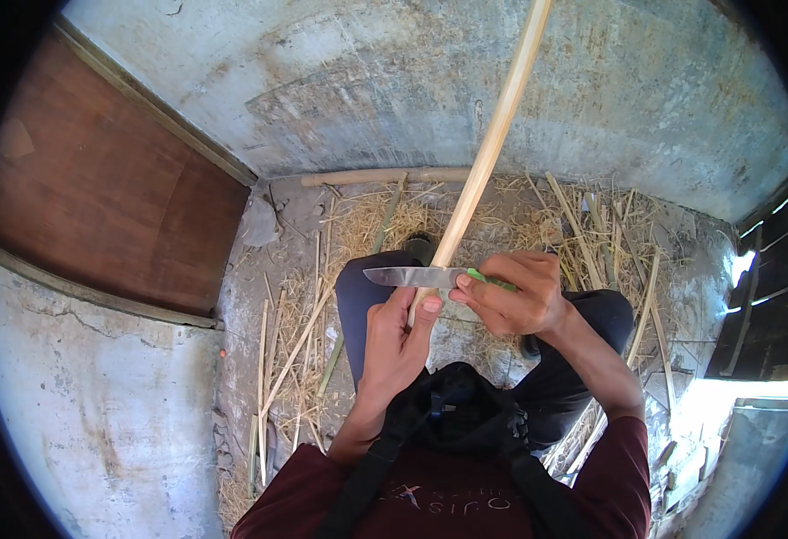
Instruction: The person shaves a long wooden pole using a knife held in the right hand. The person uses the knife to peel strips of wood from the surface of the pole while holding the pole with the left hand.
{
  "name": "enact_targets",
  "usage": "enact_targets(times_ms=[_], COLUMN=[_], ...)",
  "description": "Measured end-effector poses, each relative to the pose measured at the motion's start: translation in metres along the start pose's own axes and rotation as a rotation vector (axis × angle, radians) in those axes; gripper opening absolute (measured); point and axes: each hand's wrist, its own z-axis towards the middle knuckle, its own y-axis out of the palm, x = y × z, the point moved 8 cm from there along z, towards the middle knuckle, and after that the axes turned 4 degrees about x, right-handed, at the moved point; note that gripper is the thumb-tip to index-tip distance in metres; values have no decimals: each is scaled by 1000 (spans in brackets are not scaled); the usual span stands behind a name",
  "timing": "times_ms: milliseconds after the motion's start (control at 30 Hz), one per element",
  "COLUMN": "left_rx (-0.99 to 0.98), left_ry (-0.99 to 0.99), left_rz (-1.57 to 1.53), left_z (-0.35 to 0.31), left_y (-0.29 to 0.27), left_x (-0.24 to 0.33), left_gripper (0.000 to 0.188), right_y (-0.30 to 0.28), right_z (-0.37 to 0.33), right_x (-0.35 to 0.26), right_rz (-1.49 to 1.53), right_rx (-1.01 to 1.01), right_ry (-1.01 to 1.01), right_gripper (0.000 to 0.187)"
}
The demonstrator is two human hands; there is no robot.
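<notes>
A long, pale bamboo strip (486, 157) rises from my lap toward the far wall, slightly tilted to the right. My left hand (396, 334) is closed round its near end, with the thumb along it. In my right hand (522, 292) is a knife (409, 277) with a green handle, gripped by fingers and thumb. Its broad blade points left and lies across the strip, just beyond my left thumb. The right fingers hide most of the handle.
Straw-like shavings (367, 225) and loose bamboo strips (309, 337) litter the floor on both sides of my legs. A bamboo pole (385, 177) lies along the base of the stained wall (367, 99). To the left is a brown wooden door (106, 180); dark boards (767, 296) stand at right.
</notes>
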Motion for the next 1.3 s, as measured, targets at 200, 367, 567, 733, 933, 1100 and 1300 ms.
enact_targets(times_ms=[200, 367, 567, 733, 933, 1100, 1300], left_rx=[-31, 39, -15, -21, -44, -56, -96], left_ry=[-41, -74, -111, -56, 1, 11, -49], left_rz=[89, 39, 58, -23, -18, -38, -35], left_z=[3, -11, -1, -1, -1, -2, -4], left_y=[-2, -14, -7, -3, 4, 7, 5], left_x=[5, -6, 3, 5, -1, 0, -6], left_gripper=[29, 37, 35, 25, 28, 29, 30], right_y=[-9, -52, -34, -1, 7, 6, 3], right_z=[-4, 1, 1, -4, -4, -5, -6], right_x=[12, 87, 54, 26, 6, 8, 7], right_rz=[24, -51, 140, 160, 164, 158, 109], right_rx=[-3, 166, 190, -2, -60, -50, -32], right_ry=[38, 436, 312, 186, 89, 99, 66], right_gripper=[19, 15, 14, 20, 20, 22, 23])
